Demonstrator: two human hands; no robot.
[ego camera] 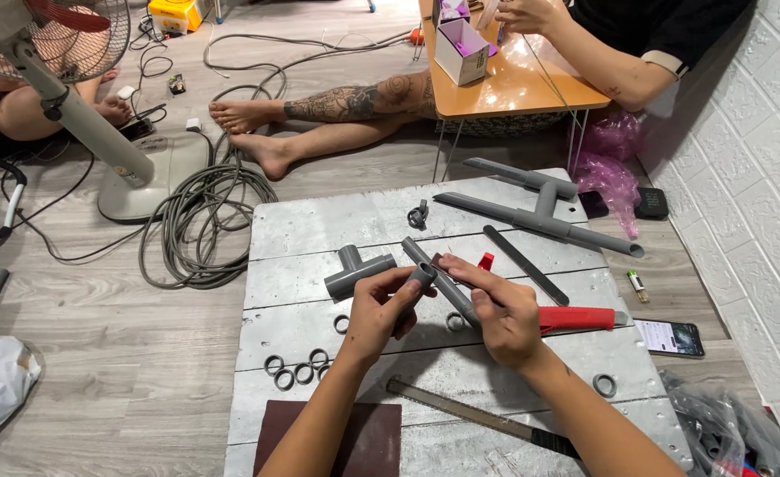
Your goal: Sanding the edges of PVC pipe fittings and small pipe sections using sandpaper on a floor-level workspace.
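Note:
My left hand (pixel 379 311) grips a short grey pipe fitting (pixel 419 281) over a grey board (pixel 319 234). My right hand (pixel 498 311) holds a straight grey pipe (pixel 432 274) whose near end runs through my fingers; the pipe slants up and left, right beside the fitting. A grey tee fitting (pixel 354 272) lies on the board just left of my left hand. A red-handled pipe cutter (pixel 582 318) lies under and right of my right hand. Several cut grey rings (pixel 294 369) lie below my left wrist.
An assembled grey pipe frame (pixel 540 212) and a loose dark strip (pixel 524 264) lie at the board's far right. A hacksaw blade (pixel 478 415), brown sandpaper (pixel 337 437), phone (pixel 670 337), lighter (pixel 638 284), coiled cable (pixel 200 225), standing fan (pixel 107 132), another person's legs (pixel 319 115) and low table (pixel 505 84) surround it.

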